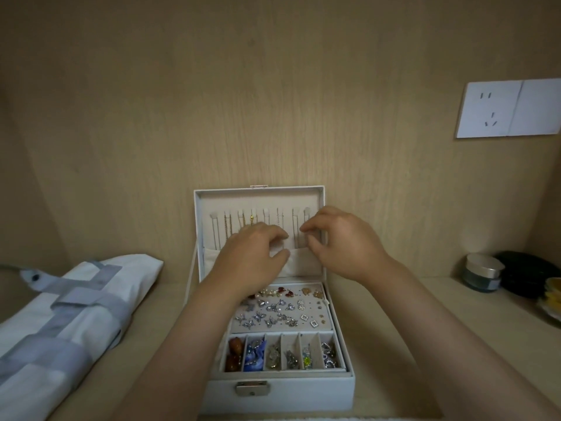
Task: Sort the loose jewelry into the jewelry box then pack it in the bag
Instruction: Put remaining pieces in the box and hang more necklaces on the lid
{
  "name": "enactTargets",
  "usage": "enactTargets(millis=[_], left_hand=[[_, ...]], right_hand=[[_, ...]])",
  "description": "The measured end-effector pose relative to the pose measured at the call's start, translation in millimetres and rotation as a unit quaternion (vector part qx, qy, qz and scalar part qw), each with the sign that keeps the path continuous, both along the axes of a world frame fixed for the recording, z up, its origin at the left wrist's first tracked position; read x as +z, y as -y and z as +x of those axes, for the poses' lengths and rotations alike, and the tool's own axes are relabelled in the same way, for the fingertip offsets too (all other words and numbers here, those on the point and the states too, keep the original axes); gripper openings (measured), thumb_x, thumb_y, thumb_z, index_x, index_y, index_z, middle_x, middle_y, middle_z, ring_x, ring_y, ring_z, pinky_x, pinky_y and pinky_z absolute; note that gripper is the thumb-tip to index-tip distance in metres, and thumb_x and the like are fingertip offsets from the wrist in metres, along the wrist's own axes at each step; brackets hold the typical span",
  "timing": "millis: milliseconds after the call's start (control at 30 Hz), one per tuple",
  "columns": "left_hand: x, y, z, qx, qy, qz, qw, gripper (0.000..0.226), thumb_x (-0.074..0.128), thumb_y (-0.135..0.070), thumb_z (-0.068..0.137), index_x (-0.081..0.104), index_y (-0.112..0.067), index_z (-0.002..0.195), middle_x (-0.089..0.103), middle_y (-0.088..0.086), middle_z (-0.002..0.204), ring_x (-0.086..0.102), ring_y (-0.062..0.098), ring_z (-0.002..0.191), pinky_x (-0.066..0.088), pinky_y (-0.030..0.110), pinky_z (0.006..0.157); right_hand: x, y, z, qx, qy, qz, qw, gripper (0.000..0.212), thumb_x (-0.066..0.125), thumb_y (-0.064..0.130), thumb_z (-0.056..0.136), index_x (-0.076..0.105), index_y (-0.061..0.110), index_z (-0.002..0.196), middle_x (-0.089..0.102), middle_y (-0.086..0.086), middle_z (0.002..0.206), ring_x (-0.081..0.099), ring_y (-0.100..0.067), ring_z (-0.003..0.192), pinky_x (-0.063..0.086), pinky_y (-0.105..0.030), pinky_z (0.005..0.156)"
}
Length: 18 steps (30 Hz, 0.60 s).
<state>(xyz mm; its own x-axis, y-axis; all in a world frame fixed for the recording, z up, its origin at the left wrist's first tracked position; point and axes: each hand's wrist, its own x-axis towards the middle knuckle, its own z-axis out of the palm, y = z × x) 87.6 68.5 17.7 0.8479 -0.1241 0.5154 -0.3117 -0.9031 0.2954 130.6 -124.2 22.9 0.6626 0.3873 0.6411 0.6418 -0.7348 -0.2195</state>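
A white jewelry box [279, 393] stands open on the wooden surface, its lid [198, 220] upright against the back wall. Several thin necklaces [227, 226] hang from hooks inside the lid above a fabric pocket [303, 265]. The tray below holds several earrings [273, 311] on a pad and a row of compartments [282, 350] with beads and charms. My left hand [252, 259] and right hand [343, 244] are both up at the lid. The left fingers pinch the pocket's top edge. The right fingertips pinch at a thin necklace chain by the right hooks.
A white bag with grey straps [60, 326] lies flat to the left of the box. At the right stand a small jar with a silver lid [482, 276], a dark object [528, 275] and something yellow [552, 293]. A white wall socket [510, 109] is upper right.
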Motion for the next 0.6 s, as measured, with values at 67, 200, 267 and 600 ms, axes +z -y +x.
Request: enactTargets(millis=[67, 200, 267, 600], left_hand=[[4.9, -8.2, -5.6, 0.008, 0.052, -0.028, 0.998, 0.033, 0.06, -0.033, 0.093, 0.061, -0.028, 0.126, 0.059, -0.011, 0.12, 0.048, 0.01, 0.116, 0.039, 0.03, 0.101], [19.3, -32.3, -18.5, 0.079, 0.18, -0.121, 0.973, 0.033, 0.062, -0.018, 0.091, 0.061, -0.021, 0.124, 0.054, -0.003, 0.123, 0.044, 0.017, 0.121, 0.03, 0.022, 0.097], [26.2, -45.5, -22.0, 0.118, 0.21, -0.172, 0.955, 0.04, 0.062, -0.013, 0.089, 0.056, -0.018, 0.128, 0.049, 0.005, 0.128, 0.041, 0.023, 0.124, 0.029, 0.024, 0.1], [35.3, -76.8, -27.2, 0.016, -0.061, -0.375, 0.925, 0.083, 0.062, -0.036, 0.094, 0.007, -0.034, 0.157, 0.03, -0.007, 0.158, 0.037, 0.015, 0.142, 0.031, 0.038, 0.117]], right_hand=[[0.3, 2.6, -1.7, -0.011, 0.006, 0.057, 0.998, 0.028, 0.06, 0.028, 0.092, 0.069, 0.027, 0.119, 0.061, 0.01, 0.117, 0.065, -0.012, 0.092, 0.053, -0.031, 0.074], [3.4, 2.2, -5.6, -0.042, 0.003, 0.131, 0.99, 0.04, 0.06, 0.027, 0.093, 0.053, 0.021, 0.132, 0.049, 0.002, 0.13, 0.059, -0.013, 0.067, 0.049, -0.032, 0.065], [2.4, -1.5, -6.2, -0.036, -0.039, 0.161, 0.986, 0.051, 0.061, 0.024, 0.093, 0.041, 0.018, 0.139, 0.046, -0.002, 0.136, 0.062, -0.015, 0.082, 0.052, -0.035, 0.073], [6.2, -15.4, -30.4, 0.067, -0.249, 0.284, 0.924, 0.087, 0.062, 0.016, 0.095, 0.001, 0.033, 0.155, 0.044, 0.006, 0.137, 0.054, -0.014, 0.117, 0.046, -0.035, 0.103]])
